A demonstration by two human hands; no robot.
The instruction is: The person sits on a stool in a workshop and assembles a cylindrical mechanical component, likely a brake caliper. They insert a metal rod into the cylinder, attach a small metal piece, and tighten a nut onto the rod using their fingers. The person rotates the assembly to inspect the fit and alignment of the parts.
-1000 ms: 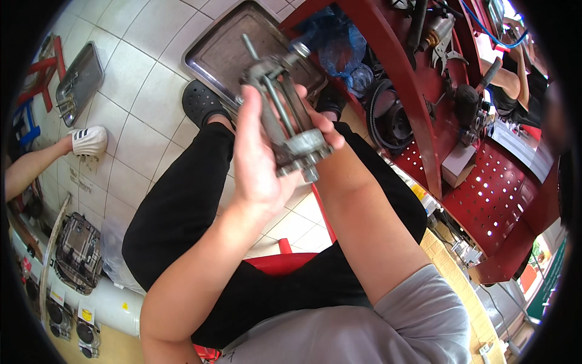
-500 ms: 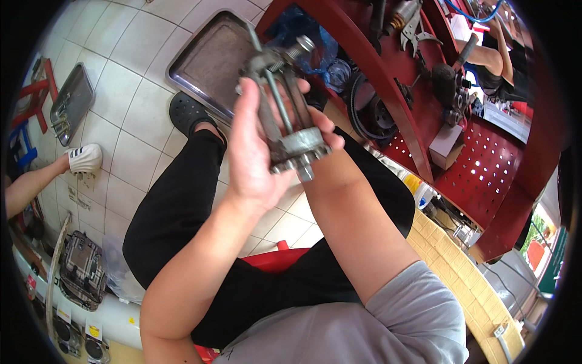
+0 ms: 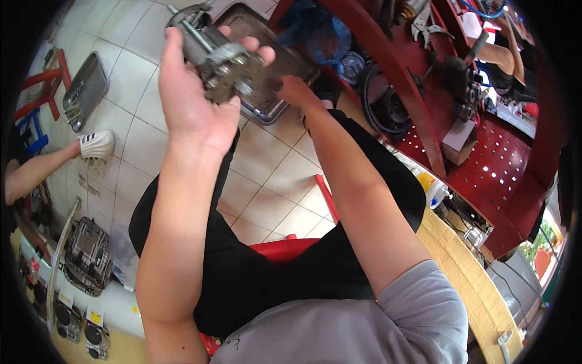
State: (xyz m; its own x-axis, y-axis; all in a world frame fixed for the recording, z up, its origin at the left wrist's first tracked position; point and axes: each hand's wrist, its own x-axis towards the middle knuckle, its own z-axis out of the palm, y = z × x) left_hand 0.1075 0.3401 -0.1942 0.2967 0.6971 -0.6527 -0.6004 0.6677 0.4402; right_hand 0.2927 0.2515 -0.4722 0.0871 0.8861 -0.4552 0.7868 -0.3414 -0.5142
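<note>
My left hand point(image 3: 200, 109) is palm up, its fingers wrapped round a greasy metal gear assembly point(image 3: 212, 51). A toothed round end with a short stub faces me, and long rods run along its body toward the far end. Past my right knee, my right hand point(image 3: 296, 91) reaches down beside the right edge of a grey metal tray point(image 3: 270, 112) on the floor. Its fingers point away and are mostly hidden, so I cannot tell what they touch. The held part covers some of the tray.
A red metal cart point(image 3: 479, 176) with tools and parts stands on the right, a black ringed wheel point(image 3: 385, 103) by its base. On the left lie a smaller tray point(image 3: 88, 91) with metal pieces and another person's white shoe point(image 3: 97, 144). I sit on a red stool point(image 3: 282, 250).
My left hand has carried the gear assembly left and away from me, tilting its toothed end toward me. My right hand has let go of it and moved down toward the tray's right side.
</note>
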